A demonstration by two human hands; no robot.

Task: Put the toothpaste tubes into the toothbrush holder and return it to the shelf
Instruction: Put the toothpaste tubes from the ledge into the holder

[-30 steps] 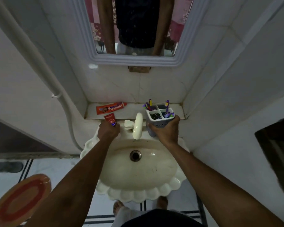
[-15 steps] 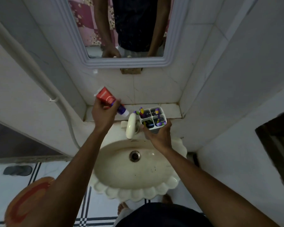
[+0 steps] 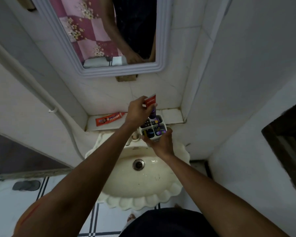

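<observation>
Red toothpaste tube [image 3: 150, 101] pinched in left hand [image 3: 137, 111], cap down over toothbrush holder [image 3: 152, 128] — right hand [image 3: 161, 142] grips holder above sink [image 3: 143, 199]. Second tube [image 3: 109, 118] flat on shelf [image 3: 171, 115].

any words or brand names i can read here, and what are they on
"Colgate": white letters on the red toothpaste tube held in the left hand.
Orange toothpaste tube lying on the shelf: printed lettering, too blurred to read.
Toothbrush holder in the right hand: no readable text.
</observation>
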